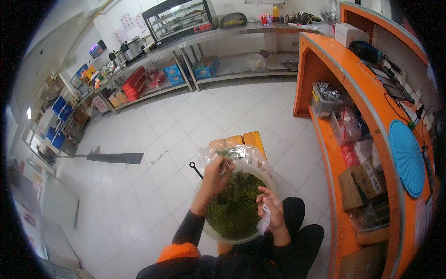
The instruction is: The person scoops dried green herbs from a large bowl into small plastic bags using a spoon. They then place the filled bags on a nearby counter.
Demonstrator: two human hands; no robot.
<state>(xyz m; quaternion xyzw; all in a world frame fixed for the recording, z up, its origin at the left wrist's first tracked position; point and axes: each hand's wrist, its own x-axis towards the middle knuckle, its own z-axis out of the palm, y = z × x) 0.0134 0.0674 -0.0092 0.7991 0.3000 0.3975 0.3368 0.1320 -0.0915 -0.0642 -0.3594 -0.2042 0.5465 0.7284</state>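
Note:
A large translucent plastic tub [270, 176] holds a heap of crumbly dark green food [237, 209] in front of me. Over the far left part of the tub is my left hand [218, 174], its fingers curled together near clear plastic bags [244, 151]. Whether something small is between those fingers is hard to make out. At the tub's right side, my right hand [273, 209] has a small clear plastic bag [264, 219] held against its palm, fingers partly bent. A black handle with a ring end [195, 169] sticks out at the tub's left.
Beyond the tub is a yellow wooden stool or bench top [252, 139]. An orange counter with shelves [320, 45] curves along my right, with a blue plastic lid [406, 158] on it. A steel worktable [244, 30] bearing a glass display case [179, 21] runs along the far wall.

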